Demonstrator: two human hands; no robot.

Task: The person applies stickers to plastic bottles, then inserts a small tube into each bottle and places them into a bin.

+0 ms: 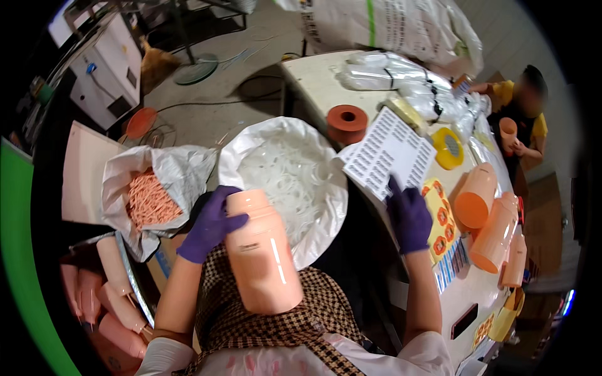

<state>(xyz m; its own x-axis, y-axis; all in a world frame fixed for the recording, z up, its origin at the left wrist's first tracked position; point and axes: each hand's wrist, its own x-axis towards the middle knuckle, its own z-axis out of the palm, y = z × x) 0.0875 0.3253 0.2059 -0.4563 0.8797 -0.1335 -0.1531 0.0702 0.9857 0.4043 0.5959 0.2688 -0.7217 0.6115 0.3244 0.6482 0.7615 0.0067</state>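
Observation:
My left hand [210,225], in a purple glove, grips a tall peach plastic bottle [263,257] by its upper part, upright over my checked apron. My right hand [409,216], also gloved in purple, reaches onto the white table [313,75] and its forefinger presses the white sheet of small printed labels [387,153]. Beside that hand lies a yellow sheet of round orange stickers [442,225].
A white bag of clear plastic rings [285,172] sits ahead, a bag of orange parts [150,200] to the left. More peach bottles [495,229] lie on the table at right, others [116,301] in a box at lower left. Orange [347,123] and yellow [448,148] tape rolls. Another person [523,119] sits at the far right.

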